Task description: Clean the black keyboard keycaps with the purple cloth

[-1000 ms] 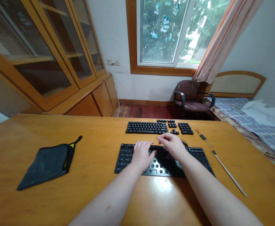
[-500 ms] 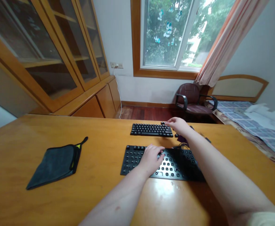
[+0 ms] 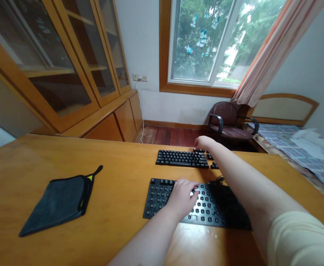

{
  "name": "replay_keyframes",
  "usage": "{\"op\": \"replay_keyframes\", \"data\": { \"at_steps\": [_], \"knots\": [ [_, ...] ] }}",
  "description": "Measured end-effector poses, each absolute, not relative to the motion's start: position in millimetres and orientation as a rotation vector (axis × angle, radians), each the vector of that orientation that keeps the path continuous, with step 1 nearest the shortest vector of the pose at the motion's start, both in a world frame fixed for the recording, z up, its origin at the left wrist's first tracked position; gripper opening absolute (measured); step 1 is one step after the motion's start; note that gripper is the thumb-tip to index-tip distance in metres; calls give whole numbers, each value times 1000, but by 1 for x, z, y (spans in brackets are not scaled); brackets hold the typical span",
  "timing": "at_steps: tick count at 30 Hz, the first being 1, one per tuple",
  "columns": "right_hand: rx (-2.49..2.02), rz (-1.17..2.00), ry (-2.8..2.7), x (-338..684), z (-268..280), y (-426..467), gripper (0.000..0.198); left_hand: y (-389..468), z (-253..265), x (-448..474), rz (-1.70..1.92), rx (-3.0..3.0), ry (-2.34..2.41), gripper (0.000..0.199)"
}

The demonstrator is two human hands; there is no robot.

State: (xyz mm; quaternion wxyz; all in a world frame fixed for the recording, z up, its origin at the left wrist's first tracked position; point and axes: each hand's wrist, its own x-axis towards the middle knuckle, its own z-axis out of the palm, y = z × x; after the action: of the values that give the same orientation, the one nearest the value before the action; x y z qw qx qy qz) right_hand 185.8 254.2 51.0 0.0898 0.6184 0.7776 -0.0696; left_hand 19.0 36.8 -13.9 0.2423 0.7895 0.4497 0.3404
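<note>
Keyboard base (image 3: 206, 211) lies well apart from cloth (image 3: 58, 199); keycaps (image 3: 182, 158) near desk (image 3: 117, 162) edge.

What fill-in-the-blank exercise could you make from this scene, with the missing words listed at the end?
1. The left hand is over the keyboard base; the loose keys beyond it are ____ in colour.
2. The right hand is near the ____ edge of the table.
3. The dark cloth lies to the ____ of the keyboard base.

Missing words: black; far; left.

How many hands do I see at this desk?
2: the left hand on the mostly stripped keyboard; the right hand, partly hidden from view, by the far keycaps.
</note>
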Motion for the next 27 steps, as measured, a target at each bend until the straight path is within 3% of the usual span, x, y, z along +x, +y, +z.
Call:
{"op": "replay_keyframes", "data": {
  "at_steps": [14,23,27],
  "knots": [
    [1717,-252,2260,178,36,271,21,37,-12,19,928,2131,1214,22],
    [1853,-165,2499,168,76,228,27,37,-11,18,932,2139,1211,23],
    [2093,-616,2834,165,74,150,30,34,-10,15,1034,2044,1248,31]
  ]
}}
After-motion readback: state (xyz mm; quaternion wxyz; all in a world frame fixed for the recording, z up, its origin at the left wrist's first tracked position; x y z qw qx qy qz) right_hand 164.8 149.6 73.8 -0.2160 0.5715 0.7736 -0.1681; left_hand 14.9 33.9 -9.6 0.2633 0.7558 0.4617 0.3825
